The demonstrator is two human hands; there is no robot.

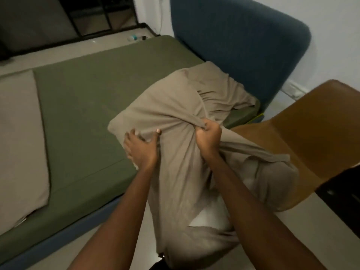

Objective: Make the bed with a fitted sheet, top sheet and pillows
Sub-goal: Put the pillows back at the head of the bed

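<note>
The pillowcase (pixel 175 106) hides most of what seems a white pillow (pixel 208 217).

Bedroom in private home, dim light. Low bed (pixel 50 247) with green fitted sheet (pixel 87 90) stretched over mattress, padded blue headboard (pixel 233 45) against white wall (pixel 335 36). Beige sheet (pixel 19 133) lying across end away from headboard. Brown moulded chair (pixel 311 129) just beside bed. Pale tiled floor (pixel 120 240), wall socket (pixel 294 90) low behind chair, black-framed window (pixel 87 16) on far side.

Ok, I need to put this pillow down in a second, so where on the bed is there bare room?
The green fitted sheet lies bare between the folded beige sheet and the blue headboard. The near head corner is crowded: bunched beige fabric, the pillow, the brown chair.
</note>
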